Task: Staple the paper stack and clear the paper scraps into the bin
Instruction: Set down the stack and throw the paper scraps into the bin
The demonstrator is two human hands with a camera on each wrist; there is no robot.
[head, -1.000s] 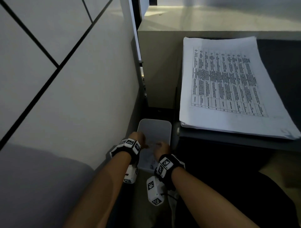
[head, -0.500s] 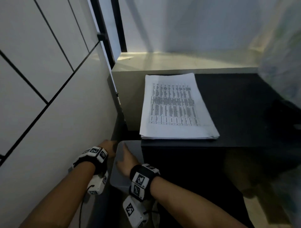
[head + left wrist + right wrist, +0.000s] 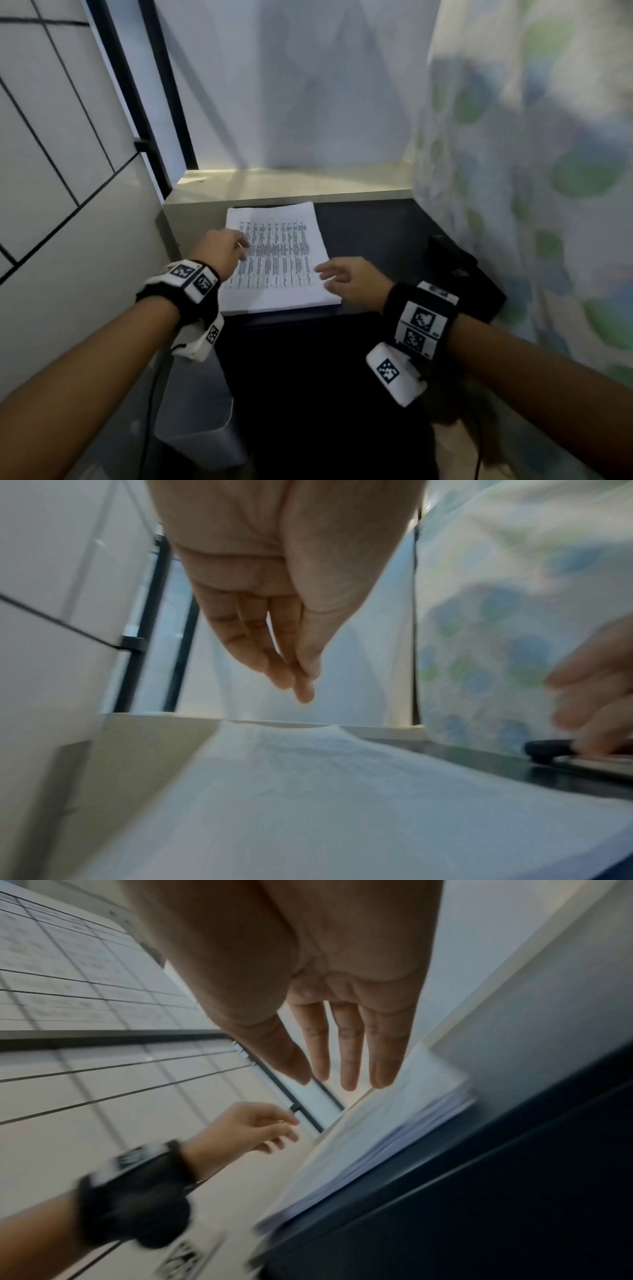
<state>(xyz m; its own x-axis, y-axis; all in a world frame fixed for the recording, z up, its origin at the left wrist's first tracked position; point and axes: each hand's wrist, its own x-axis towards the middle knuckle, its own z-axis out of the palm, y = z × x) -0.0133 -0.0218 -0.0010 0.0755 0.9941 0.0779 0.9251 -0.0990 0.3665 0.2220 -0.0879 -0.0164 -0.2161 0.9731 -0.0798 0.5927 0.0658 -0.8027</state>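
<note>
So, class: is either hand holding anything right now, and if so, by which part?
Nothing is held. The left hand and right hand are both empty, fingers relaxed, over the paper stack.

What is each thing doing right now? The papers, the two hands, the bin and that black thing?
paper stack: lying flat on the black desk, not held.
left hand: open, over the stack's left side.
right hand: open, at the stack's right edge.
bin: upright beside the desk.
black object: untouched; too dark to identify.

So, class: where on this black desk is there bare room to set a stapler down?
Bare desk lies between the paper stack and the dark object by the curtain. The stack's near edge is crowded by the left hand and right hand.
</note>
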